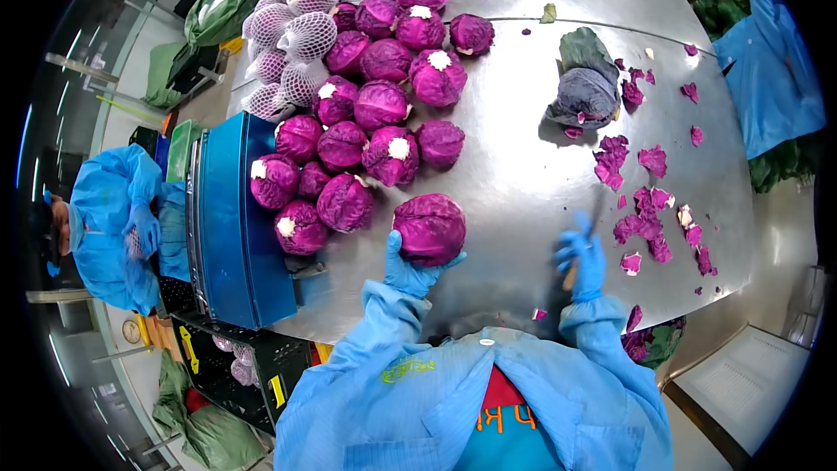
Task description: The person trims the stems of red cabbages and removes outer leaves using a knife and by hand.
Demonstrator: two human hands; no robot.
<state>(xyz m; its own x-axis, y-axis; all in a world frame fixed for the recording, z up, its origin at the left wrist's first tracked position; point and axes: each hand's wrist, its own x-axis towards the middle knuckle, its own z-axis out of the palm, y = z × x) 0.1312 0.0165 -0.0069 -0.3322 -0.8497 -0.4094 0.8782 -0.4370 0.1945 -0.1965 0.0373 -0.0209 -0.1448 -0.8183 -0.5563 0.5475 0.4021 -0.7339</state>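
Note:
A trimmed red cabbage point(429, 229) rests in my left hand point(407, 274), whose blue-gloved fingers cup it from below and the side. My right hand point(587, 263), also gloved in blue, is closed around a knife point(570, 278); its blade points away from me and is blurred. Beyond the right hand lies an untrimmed cabbage point(582, 98) with dull grey-purple outer leaves, one leaf standing up behind it. Many trimmed red cabbages point(381, 105) crowd the table to the left of the held one, several with white cut stems showing.
Cabbages in white foam nets point(307, 37) are piled at the far left of the metal table point(514, 183). Purple leaf scraps point(645, 214) litter the right side. A blue machine or box point(246, 218) stands at the left edge. Further left is a person in blue point(113, 227).

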